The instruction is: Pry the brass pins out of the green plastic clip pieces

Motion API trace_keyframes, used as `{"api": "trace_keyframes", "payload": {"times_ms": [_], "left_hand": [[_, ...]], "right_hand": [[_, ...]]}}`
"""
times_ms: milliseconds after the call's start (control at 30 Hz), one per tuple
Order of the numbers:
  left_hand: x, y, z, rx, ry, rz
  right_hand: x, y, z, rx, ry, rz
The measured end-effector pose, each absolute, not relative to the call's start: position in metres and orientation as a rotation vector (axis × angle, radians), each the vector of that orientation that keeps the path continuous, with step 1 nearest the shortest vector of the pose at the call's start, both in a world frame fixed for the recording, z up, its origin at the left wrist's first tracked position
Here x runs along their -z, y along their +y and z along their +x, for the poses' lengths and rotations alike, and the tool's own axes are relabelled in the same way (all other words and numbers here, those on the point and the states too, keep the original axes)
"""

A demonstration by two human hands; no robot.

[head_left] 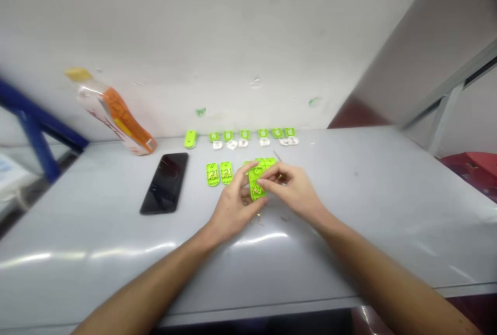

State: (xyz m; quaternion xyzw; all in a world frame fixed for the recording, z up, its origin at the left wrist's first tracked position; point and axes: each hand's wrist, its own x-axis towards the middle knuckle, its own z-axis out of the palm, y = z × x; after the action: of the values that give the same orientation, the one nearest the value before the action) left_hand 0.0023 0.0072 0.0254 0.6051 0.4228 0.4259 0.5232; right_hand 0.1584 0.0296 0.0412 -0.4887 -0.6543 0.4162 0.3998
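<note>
My left hand [232,205] is closed round a small bright green plastic housing [257,184], holding it just above the grey table [349,205]. My right hand [293,188] pinches at the top of the same green piece, fingertips pressed together on something too small to name. Two more green housings [219,173] lie flat just left of my hands, and others peek out behind my fingers. A few tiny metal bits [259,217] lie on the table under my hands.
A row of several green pieces [244,135] with small white parts [232,144] runs along the wall. A black phone [165,181] lies to the left. An orange-and-white plastic bag [116,115] leans on the wall. Blue frame far left, red bin far right.
</note>
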Motion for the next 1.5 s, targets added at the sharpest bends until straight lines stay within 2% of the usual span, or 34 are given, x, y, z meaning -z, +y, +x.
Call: {"api": "trace_keyframes", "payload": {"times_ms": [300,400,500,633,933,1300,1500], "left_hand": [[-0.025,0.018,-0.006,-0.987,0.9,1.246],[-0.024,0.027,-0.012,-1.059,0.956,1.167],[-0.02,0.034,-0.017,-1.112,1.026,1.097],[-0.016,0.035,-0.017,-1.117,1.05,1.093],[-0.013,0.031,-0.013,-1.043,1.041,1.156],[-0.012,0.031,-0.011,-1.012,1.055,1.149],[-0.011,0.032,-0.011,-1.026,1.047,1.163]], "right_hand": [[-0.038,0.041,0.17,-1.211,-1.615,-1.204],[-0.044,0.042,0.183,-1.086,-1.95,-1.268],[-0.046,0.04,0.196,-1.179,-2.366,-1.252],[-0.043,0.038,0.202,-1.132,-2.566,-1.293],[-0.034,0.046,0.208,-1.292,-2.545,-1.238],[-0.033,0.053,0.2,-1.28,-2.508,-1.273],[-0.033,0.057,0.206,-1.333,-2.587,-1.076]]}}
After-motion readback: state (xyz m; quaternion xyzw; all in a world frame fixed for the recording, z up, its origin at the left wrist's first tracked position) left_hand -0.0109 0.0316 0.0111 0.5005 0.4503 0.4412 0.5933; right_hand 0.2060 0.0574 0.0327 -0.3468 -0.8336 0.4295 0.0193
